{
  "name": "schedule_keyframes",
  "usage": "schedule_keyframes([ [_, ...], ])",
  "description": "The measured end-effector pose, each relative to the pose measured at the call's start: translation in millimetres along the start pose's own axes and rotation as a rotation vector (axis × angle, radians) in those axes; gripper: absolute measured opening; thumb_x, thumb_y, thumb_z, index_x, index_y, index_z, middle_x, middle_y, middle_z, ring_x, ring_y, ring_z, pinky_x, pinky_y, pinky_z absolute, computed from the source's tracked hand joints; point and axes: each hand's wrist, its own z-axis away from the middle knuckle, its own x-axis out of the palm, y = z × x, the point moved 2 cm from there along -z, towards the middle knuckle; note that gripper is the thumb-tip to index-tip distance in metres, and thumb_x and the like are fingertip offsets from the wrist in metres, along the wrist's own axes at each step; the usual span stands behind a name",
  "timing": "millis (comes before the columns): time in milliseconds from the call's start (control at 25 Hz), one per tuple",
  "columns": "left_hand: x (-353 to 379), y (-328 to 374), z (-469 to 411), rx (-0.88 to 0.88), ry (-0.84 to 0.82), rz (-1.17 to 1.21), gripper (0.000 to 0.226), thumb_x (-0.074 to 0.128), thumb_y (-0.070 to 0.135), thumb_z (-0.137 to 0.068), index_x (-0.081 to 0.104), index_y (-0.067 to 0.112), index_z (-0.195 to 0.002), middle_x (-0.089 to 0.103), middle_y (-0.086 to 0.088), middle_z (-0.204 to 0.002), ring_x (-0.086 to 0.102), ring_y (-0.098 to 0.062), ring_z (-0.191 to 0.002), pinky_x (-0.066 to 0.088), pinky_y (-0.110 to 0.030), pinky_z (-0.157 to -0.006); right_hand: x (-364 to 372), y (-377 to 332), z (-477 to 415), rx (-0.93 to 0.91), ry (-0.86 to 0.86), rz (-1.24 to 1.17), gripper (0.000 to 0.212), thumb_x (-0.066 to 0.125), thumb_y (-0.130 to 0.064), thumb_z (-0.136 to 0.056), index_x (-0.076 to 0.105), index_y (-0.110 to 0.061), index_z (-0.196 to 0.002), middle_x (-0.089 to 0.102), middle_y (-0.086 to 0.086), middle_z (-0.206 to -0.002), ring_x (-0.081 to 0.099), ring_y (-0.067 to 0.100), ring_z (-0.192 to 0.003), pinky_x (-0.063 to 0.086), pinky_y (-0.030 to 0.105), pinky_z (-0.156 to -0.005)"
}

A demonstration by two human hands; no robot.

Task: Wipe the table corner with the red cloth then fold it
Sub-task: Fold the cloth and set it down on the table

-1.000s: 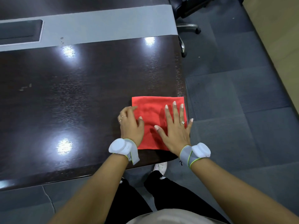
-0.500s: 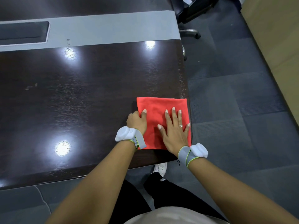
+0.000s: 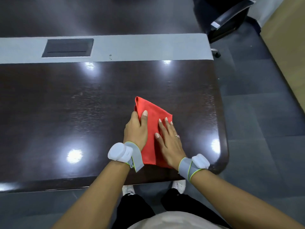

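The red cloth (image 3: 152, 113) lies on the dark wooden table (image 3: 66, 104), a little in from its near right corner (image 3: 222, 156). It is partly folded, with its far left corner lifted into a peak. My left hand (image 3: 137, 128) grips the cloth's left edge, thumb on top of the fabric. My right hand (image 3: 170, 138) lies flat on the cloth's right part, fingers spread, pressing it down. Both wrists wear grey bands with white pods.
A grey strip (image 3: 148, 47) with a dark cable hatch (image 3: 67, 47) runs across the table further back. An office chair (image 3: 227, 19) stands beyond the far right corner. Grey carpet floor (image 3: 264, 113) lies to the right, and my shoes (image 3: 179, 185) show below the table edge.
The cloth has gone from a flat square at the table's right edge to a partly folded shape further left. My left hand took its left edge and lifted it. The view shifted.
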Motion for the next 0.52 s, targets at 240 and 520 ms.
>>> schedule_keyframes([
  [240, -130, -31, -22, 0.038, 0.152, -0.026, 0.037, 0.035, 0.050, -0.092, 0.030, 0.026, -0.064, 0.046, 0.010, -0.063, 0.045, -0.026, -0.068, 0.029, -0.034, -0.065, 92, -130, -13, -0.233, -0.134, -0.335, 0.055, 0.034, -0.035, -0.102, 0.022, -0.022, -0.154, 0.021, -0.001, -0.164, 0.016, 0.010, -0.151, 0.017, 0.040, -0.123],
  [520, -180, -74, -53, 0.121, 0.217, -0.071, 0.028, 0.028, 0.051, -0.090, 0.034, 0.026, -0.079, 0.060, -0.011, -0.078, 0.055, -0.043, -0.080, 0.031, -0.036, -0.065, 154, -178, -35, -0.178, -0.174, -0.645, 0.042, 0.041, -0.031, -0.100, 0.039, -0.037, -0.142, 0.057, -0.009, -0.137, 0.054, 0.008, -0.127, 0.043, 0.027, -0.105],
])
